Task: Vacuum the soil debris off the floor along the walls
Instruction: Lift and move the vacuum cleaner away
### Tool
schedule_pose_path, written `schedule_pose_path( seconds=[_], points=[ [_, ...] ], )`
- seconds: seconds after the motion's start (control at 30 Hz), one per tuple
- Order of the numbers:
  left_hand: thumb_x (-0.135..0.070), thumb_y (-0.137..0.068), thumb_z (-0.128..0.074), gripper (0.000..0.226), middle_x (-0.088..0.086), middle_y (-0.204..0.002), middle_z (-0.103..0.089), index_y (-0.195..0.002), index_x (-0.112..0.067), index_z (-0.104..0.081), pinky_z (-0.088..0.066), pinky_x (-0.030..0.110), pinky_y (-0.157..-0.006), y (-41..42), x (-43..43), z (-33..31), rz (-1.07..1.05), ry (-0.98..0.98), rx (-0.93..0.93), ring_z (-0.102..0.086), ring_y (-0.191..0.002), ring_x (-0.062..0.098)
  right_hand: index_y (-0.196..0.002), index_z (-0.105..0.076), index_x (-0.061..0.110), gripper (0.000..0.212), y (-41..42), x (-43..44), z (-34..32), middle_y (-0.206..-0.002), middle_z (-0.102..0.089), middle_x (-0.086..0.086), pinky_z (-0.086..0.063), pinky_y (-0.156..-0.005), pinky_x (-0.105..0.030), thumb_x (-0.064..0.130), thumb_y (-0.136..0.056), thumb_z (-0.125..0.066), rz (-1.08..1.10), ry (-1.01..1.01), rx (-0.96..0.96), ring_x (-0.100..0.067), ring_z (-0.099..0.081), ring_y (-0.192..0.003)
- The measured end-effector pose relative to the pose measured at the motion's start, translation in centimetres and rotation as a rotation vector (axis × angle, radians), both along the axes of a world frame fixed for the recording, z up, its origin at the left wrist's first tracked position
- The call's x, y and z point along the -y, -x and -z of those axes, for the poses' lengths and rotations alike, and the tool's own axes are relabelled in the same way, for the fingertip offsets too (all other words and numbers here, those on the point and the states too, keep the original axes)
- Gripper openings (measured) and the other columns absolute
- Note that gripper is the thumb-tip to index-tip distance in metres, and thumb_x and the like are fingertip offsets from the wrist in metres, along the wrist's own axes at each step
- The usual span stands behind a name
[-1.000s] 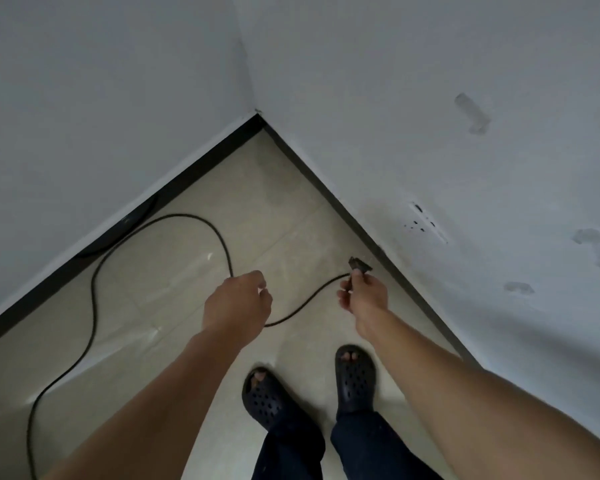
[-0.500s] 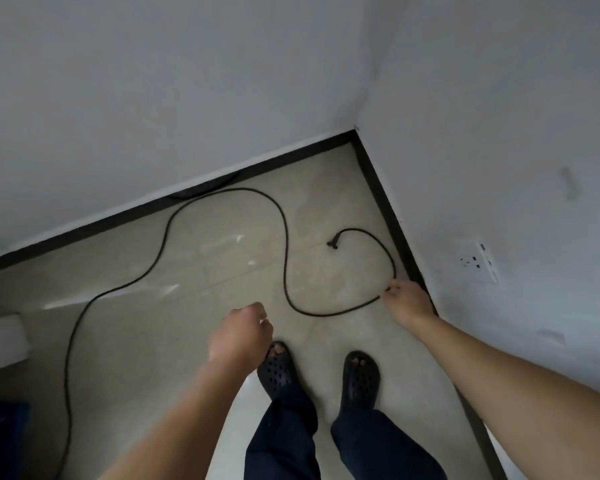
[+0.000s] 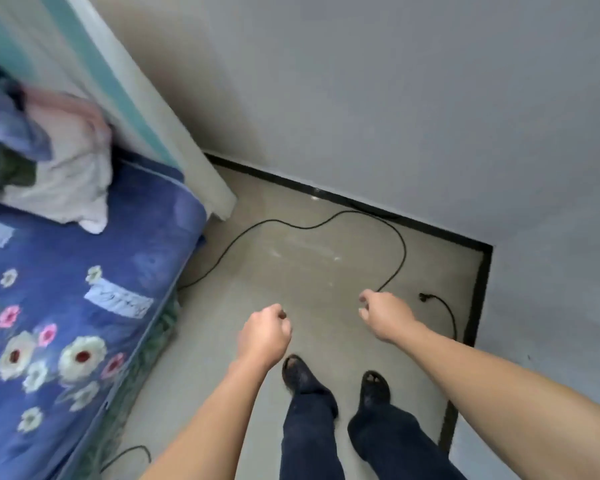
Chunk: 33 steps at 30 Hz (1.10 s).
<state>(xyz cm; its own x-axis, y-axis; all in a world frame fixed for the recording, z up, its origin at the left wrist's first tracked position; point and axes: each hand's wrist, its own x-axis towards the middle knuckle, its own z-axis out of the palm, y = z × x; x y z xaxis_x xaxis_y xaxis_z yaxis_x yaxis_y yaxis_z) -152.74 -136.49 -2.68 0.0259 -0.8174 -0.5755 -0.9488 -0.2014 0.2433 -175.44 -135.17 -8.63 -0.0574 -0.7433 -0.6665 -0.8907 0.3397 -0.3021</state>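
A black power cord snakes over the beige tiled floor, from under the bed toward the corner. Its plug lies loose on the tiles near the right-hand wall. My right hand hovers over the cord just left of the plug, fingers loosely curled, with nothing in it. My left hand hangs above my left foot in a fist, also holding nothing. No vacuum body or nozzle shows, and I cannot make out any soil on the floor.
A bed with a blue flowered cover and a pile of clothes fills the left. Grey walls with a black skirting board meet in a corner at right. Another loop of cord lies by the bed's foot. My sandalled feet stand mid-floor.
My right hand let go of the plug end, which now lies on the floor. My view swung left, bringing the bed in. My left hand stayed in a fist.
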Motion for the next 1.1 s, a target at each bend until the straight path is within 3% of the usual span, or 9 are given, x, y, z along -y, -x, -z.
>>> schedule_pose_path(
  seconds=[0.27,0.53,0.73,0.93,1.1],
  points=[
    [-0.029,-0.092,-0.048,0.024,0.006,-0.103,-0.069,-0.109,-0.024,-0.064,-0.047,0.031,-0.075,-20.1,-17.8,-9.4,-0.553,0.164,0.062,-0.062,-0.098,0.029,-0.133,-0.049,0.019,0.038,-22.2,-4.0,-10.0,-0.128,-0.058,-0.012,-0.045,-0.087,-0.032,0.027,-0.095,-0.043,-0.652,0.064,-0.017,-0.031,-0.056,-0.115],
    [-0.026,-0.091,-0.048,0.020,0.006,-0.098,-0.070,-0.095,-0.020,-0.066,-0.050,0.034,-0.073,-36.4,-42.5,-10.9,-1.009,0.187,0.097,-0.063,-0.095,0.030,-0.134,-0.050,0.023,0.040,-46.2,-19.3,-13.3,-0.125,-0.063,-0.006,-0.046,-0.087,-0.032,0.032,-0.095,-0.045,-1.111,0.131,0.057,-0.029,-0.059,-0.111],
    [-0.026,-0.091,-0.049,0.018,0.007,-0.103,-0.069,-0.095,-0.017,-0.064,-0.047,0.034,-0.076,-44.4,-59.0,-10.8,-1.279,0.131,0.110,-0.061,-0.102,0.029,-0.132,-0.052,0.027,0.039,-60.4,-33.5,-13.1,-0.125,-0.063,-0.001,-0.047,-0.086,-0.031,0.036,-0.094,-0.048,-1.391,0.150,0.107,-0.025,-0.059,-0.113],
    [-0.028,-0.094,-0.047,0.018,0.003,-0.104,-0.068,-0.098,-0.019,-0.062,-0.044,0.030,-0.073,-48.8,-68.5,-10.4,-1.554,0.114,0.057,-0.061,-0.102,0.028,-0.126,-0.055,0.027,0.035,-70.9,-42.9,-13.7,-0.120,-0.066,-0.004,-0.049,-0.085,-0.033,0.035,-0.092,-0.049,-1.619,0.125,0.139,-0.028,-0.060,-0.109],
    [-0.027,-0.094,-0.047,0.015,-0.001,-0.093,-0.069,-0.089,-0.025,-0.061,-0.052,0.027,-0.070,-51.9,-72.7,-8.2,-1.798,0.076,-0.055,-0.065,-0.082,0.018,-0.126,-0.052,0.022,0.035,-79.7,-47.9,-11.9,-0.121,-0.064,-0.006,-0.049,-0.086,-0.033,0.036,-0.094,-0.050,-1.794,0.102,0.135,-0.029,-0.060,-0.109]
  ],
)
